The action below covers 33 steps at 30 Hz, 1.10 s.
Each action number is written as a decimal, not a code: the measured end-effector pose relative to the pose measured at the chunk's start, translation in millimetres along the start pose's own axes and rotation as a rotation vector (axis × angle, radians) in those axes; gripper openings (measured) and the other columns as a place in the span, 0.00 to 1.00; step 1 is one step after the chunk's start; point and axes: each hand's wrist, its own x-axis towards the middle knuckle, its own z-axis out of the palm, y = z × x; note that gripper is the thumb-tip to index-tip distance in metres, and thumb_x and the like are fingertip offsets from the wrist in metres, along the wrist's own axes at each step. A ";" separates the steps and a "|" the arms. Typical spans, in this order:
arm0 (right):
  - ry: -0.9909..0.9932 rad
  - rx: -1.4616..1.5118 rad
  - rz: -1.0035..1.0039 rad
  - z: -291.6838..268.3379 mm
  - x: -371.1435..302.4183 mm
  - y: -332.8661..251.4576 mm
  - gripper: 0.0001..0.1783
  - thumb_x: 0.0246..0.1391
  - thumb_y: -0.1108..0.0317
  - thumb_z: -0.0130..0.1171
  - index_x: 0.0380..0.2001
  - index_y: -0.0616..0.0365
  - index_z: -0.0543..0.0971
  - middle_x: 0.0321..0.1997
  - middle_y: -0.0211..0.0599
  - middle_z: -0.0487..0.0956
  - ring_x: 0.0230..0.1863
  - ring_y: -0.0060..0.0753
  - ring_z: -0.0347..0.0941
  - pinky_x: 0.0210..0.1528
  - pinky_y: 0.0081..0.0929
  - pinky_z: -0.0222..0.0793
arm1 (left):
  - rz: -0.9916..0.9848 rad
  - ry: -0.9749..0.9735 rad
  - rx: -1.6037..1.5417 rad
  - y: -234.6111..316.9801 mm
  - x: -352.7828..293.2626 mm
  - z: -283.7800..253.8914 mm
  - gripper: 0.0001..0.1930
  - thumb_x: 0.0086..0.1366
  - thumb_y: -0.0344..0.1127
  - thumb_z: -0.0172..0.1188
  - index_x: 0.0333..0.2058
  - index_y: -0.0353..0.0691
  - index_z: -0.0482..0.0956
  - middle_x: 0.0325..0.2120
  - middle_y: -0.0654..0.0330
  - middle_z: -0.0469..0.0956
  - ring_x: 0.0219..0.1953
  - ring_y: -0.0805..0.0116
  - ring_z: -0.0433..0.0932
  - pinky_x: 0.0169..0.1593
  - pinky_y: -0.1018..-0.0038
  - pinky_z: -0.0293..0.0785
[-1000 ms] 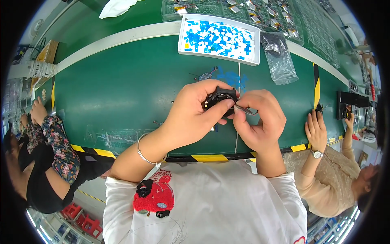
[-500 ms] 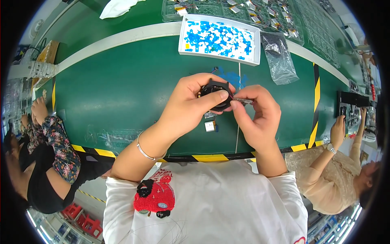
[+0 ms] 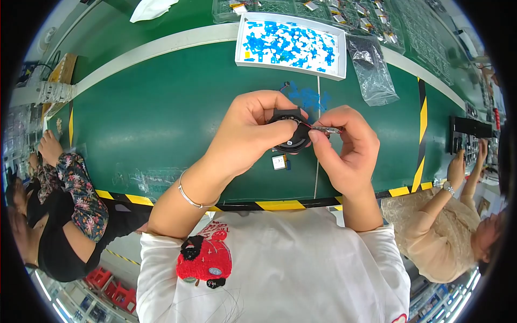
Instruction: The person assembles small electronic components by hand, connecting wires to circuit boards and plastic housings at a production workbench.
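Note:
My left hand (image 3: 242, 129) grips a black round watch case (image 3: 295, 144), its thumb pressed into the open inside. A thin red wire runs from the case to a small narrow circuit board (image 3: 327, 130), pinched between thumb and fingers of my right hand (image 3: 353, 151). Both hands are close together above the green table. Just below the case, a small white square battery (image 3: 278, 162) shows, with a dark blue piece at its right edge; whether a wire joins it to the case is hidden.
Beyond my hands stands a white box (image 3: 237, 51) of blue and white bits. Right of it lies a clear bag (image 3: 374, 81) with dark contents. Blue scraps (image 3: 308, 98) lie behind the case. Clear trays (image 3: 301, 11) hold batteries at the back. People sit on both sides.
The watch case has tilted in my left hand, so more of its inside faces me. My right hand has shifted slightly right with the circuit board, and the red wire shows more plainly.

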 end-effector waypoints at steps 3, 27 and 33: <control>-0.020 -0.044 -0.020 -1.3 0.9 -2.8 0.07 0.38 0.81 0.61 0.23 0.62 0.74 0.22 0.32 0.73 0.22 0.22 0.67 0.24 0.18 0.63 | 0.003 -0.008 -0.004 0.2 -0.7 0.6 0.07 0.52 0.18 0.53 0.31 0.33 0.74 0.32 0.56 0.77 0.35 0.73 0.76 0.41 0.77 0.74; -0.036 -0.033 0.040 2.6 -3.0 -3.4 0.08 0.39 0.80 0.60 0.25 0.62 0.72 0.23 0.29 0.71 0.22 0.16 0.64 0.23 0.15 0.62 | 0.079 0.042 -0.073 -10.0 -0.1 5.4 0.05 0.53 0.20 0.53 0.28 0.37 0.73 0.30 0.60 0.78 0.31 0.77 0.75 0.38 0.79 0.71; -0.129 0.383 0.450 -13.4 4.1 1.5 0.08 0.49 0.74 0.57 0.35 0.59 0.72 0.29 0.23 0.73 0.27 0.08 0.65 0.22 0.07 0.60 | 0.008 0.055 -0.122 -5.9 0.7 5.3 0.07 0.54 0.20 0.54 0.33 0.32 0.74 0.33 0.57 0.77 0.33 0.71 0.78 0.39 0.75 0.77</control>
